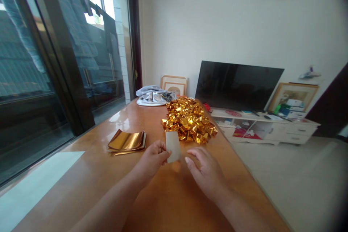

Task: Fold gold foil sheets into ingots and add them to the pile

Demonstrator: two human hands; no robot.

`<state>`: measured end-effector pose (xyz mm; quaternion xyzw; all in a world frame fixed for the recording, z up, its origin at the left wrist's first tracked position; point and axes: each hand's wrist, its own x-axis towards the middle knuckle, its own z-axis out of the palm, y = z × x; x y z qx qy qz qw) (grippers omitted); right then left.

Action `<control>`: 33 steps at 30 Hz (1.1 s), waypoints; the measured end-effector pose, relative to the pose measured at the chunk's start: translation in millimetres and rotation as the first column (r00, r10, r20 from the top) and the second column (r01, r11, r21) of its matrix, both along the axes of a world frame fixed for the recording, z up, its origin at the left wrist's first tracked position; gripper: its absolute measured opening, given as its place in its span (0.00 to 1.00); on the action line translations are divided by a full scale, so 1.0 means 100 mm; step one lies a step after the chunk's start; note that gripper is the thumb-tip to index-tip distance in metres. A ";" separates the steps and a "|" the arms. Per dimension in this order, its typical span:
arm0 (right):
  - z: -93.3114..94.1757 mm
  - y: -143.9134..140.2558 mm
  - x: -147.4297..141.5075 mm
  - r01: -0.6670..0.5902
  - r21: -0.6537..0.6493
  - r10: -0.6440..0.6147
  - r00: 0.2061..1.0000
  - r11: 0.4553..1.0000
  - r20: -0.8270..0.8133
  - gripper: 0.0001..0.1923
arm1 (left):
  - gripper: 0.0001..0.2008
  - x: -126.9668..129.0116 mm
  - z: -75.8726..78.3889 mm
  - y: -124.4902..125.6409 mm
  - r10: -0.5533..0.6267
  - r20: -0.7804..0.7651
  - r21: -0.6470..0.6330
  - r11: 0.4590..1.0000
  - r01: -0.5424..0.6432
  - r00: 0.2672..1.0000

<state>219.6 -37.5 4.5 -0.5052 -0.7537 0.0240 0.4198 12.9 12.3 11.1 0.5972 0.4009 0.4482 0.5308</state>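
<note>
Between thumb and fingers, my left hand (156,156) pinches a small pale sheet of paper (173,146) by its left edge, held up over the table. To its right, my right hand (205,168) has thumb and fingers apart, with nothing in them, a short gap from the sheet. Left of my left hand lies a stack of gold foil sheets (127,140), slightly curled. Beyond both hands is a heap of folded gold foil pieces (189,119); the sheet's top edge overlaps it in view.
The brown wooden table (163,203) has its right edge near my right forearm. A pale green sheet (40,185) lies at the left. A grey and white bundle (153,96) sits at the far end. A television (239,85) stands on a white cabinet (282,130) beyond.
</note>
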 end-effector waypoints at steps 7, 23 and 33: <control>0.02 -0.03 -0.03 -0.027 -0.014 0.025 0.993 1.000 -0.114 0.12 | 0.09 -0.05 0.02 -0.01 -0.115 0.187 -0.188 0.971 0.151 0.976; 0.13 0.03 0.09 -0.283 -0.361 -0.045 0.728 0.889 -0.684 0.23 | 0.09 -0.09 0.06 -0.01 -0.164 0.176 -0.299 0.930 0.212 0.971; 0.09 0.06 0.11 -0.099 -0.293 -0.095 0.809 0.951 -0.581 0.18 | 0.09 -0.11 0.07 0.01 -0.100 0.109 -0.182 0.976 0.119 0.989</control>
